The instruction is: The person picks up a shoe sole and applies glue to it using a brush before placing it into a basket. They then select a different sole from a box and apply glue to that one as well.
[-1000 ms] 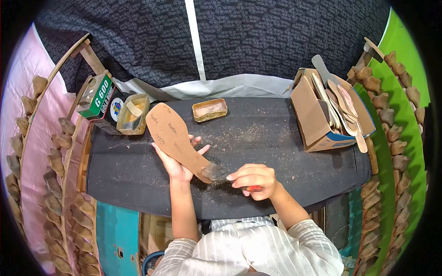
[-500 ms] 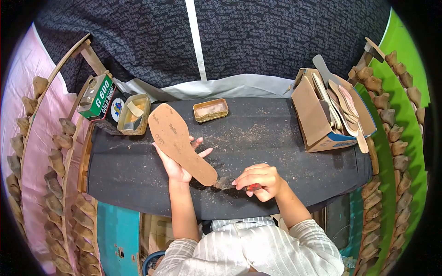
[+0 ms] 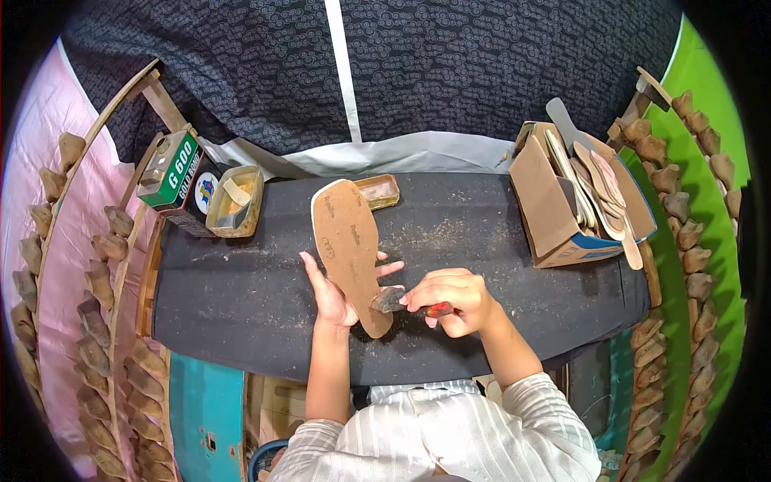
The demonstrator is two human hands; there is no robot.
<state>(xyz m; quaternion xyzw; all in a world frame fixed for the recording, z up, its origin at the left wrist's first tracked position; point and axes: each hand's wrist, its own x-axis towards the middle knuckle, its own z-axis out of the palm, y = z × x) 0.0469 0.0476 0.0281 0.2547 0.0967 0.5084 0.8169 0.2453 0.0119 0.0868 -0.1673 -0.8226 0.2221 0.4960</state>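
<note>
My left hand [image 3: 334, 304] holds a brown shoe insole [image 3: 352, 237] from beneath. Its thumb stands off the left side and the fingers show past the right edge. The insole is tilted, with its wide end pointing away from me and dark handwritten marks on its face. In my right hand [image 3: 456, 300] is a brush [image 3: 390, 300] with a red handle and a dark, crusted head. The brush head touches the right edge of the insole near its narrow end. Behind the wide end, a small tray [image 3: 389, 193] is partly hidden.
A green glue can [image 3: 178, 173] stands at the back left beside an open container [image 3: 234, 210]. On the right, a cardboard box [image 3: 554, 241] holds several insole pieces. Racks of wooden shoe lasts [image 3: 95, 281] line both sides. Shavings lie scattered over the black tabletop [image 3: 482, 233].
My left hand has brought the insole rightward and turned it more upright, so it now overlaps the small tray. The brush has moved from the narrow end's tip up along the right edge.
</note>
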